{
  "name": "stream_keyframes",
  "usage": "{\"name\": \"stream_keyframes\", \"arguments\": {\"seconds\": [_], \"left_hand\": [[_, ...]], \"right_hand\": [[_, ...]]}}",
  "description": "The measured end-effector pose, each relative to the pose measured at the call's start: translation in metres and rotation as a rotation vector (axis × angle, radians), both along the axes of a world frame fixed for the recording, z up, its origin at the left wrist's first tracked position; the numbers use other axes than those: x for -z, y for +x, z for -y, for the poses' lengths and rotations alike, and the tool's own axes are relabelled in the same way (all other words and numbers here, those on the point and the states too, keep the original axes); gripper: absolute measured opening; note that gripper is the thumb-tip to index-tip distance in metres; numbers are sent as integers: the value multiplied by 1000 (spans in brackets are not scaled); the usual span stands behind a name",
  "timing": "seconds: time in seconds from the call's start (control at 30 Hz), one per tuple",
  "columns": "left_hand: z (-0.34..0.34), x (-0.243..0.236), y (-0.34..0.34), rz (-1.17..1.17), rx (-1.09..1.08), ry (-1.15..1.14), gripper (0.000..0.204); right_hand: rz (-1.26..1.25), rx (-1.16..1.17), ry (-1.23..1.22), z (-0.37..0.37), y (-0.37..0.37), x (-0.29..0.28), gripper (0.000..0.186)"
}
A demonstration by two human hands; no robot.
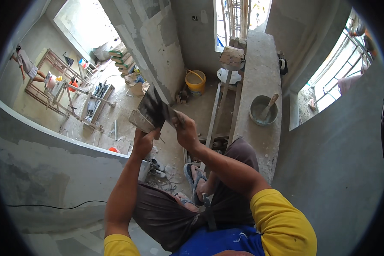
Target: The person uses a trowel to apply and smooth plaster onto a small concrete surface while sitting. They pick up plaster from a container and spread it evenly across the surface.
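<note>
Trowel (155, 109) in right hand (186, 130), left hand (143, 143) w/ hawk (140, 121)

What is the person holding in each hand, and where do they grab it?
The left hand grips a flat plaster board from beneath. The right hand holds a dark trowel by its handle end.

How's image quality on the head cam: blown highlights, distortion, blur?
Head view: window openings blow out to white, and the far room where another person stands looks hazy. Strong fisheye, the wall edge bows and the corners go black. Left hand, right hand and the trowels are sharp and evenly lit.
</note>
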State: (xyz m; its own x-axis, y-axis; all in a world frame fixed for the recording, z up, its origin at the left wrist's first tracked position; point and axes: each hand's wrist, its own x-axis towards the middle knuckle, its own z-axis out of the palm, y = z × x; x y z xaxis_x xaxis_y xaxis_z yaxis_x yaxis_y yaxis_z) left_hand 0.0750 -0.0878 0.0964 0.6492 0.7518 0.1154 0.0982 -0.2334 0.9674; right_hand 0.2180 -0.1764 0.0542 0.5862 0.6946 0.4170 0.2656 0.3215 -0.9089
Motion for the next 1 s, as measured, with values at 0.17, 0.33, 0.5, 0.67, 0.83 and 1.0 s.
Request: {"name": "stream_keyframes", "arguments": {"seconds": [0.17,0.33,0.5,0.67,0.83,1.0], "left_hand": [[-15,14,-8,53,71,-74,15],[-11,10,-6,-16,26,-21,18],[-13,8,-5,-8,82,-52,18],[-12,14,-7,98,60,92,17],[-8,5,-5,43,71,-72,17],[-3,3,-3,169,17,-151,15]], "right_hand": [[190,-90,179,12,-15,-10,31],[109,-39,144,3,-5,0,32],[-5,-101,-52,5,0,-1,32],[122,-2,161,7,-11,-8,28],[-66,-40,-190,6,5,-2,29],[155,-27,153,9,-14,-8,24]]}}
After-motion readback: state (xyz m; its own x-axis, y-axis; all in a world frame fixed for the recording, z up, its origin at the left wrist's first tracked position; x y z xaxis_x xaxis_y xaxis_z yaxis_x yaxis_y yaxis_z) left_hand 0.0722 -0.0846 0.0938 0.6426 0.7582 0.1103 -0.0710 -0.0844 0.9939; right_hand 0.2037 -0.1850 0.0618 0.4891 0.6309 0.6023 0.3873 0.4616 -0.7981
